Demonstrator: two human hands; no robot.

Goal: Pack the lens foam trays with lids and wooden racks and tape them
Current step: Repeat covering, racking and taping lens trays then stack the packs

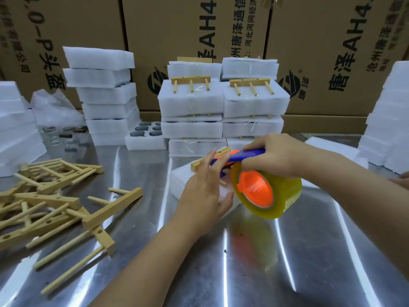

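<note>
From the head view, the left hand [205,187] lies flat on a white foam tray [181,178] that sits on the shiny metal tabletop [298,251] near the middle. Its fingers [218,164] are straight and spread, pressing down across a wooden rack [198,166] that lies on top of the tray. The right hand [276,155] holds a tape dispenser [252,154] by its blue handle, fingers [254,163] curled tight round it, just above the tray's right part. The yellowish tape roll [281,196] on its orange hub hangs below that hand, tilted towards the camera. The dispenser's front end meets the rack close to the left fingertips, but the contact itself is hidden. Behind the hands stand two stacks of closed foam packs [192,103], with racks on top and clear tape over them. To their left is a leaning stack of foam trays [104,96] and one open tray [146,141] with dark round lenses in its pockets. A loose pile of racks [55,202] lies at the left of the tabletop. Printed cardboard boxes [332,52] line the back.
</note>
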